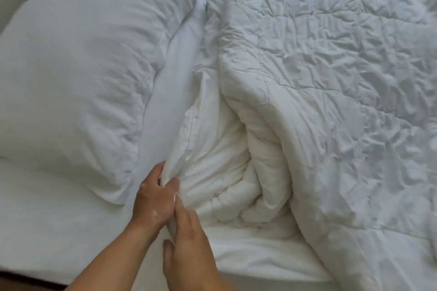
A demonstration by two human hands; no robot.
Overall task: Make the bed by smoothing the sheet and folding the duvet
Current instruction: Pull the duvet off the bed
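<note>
so the person is standing at the side of the bed, both arms reaching in from the near edge. the crumpled white quilted duvet (319,101) is heaped over the right half of the mattress, all wrinkles, with its near-left corner bunched into thick folds right in front of them. the left hand (153,201) has its fingers curled round the seamed edge of that corner, a proper clenched grab with fabric poking out between the fingers. the right hand (189,243) sits just beside it, touching it, a bit lower on the same edge. its fingers lie fairly straight along the cloth while the thumb comes in from the other side, so it looks like a pinch on the hem rather than a fist.

the smooth white bed sheet (59,231) is bare on the left half and along the near edge, mostly flat, with some creases where it runs under the duvet. the plump white pillow (82,66) lies on the sheet at the left, a strip of sheet showing between it and the duvet pile. its near corner is close to the left hand but not touching. there's a small dark fleck on the sheet further up that gap, can't tell what it is.
</note>
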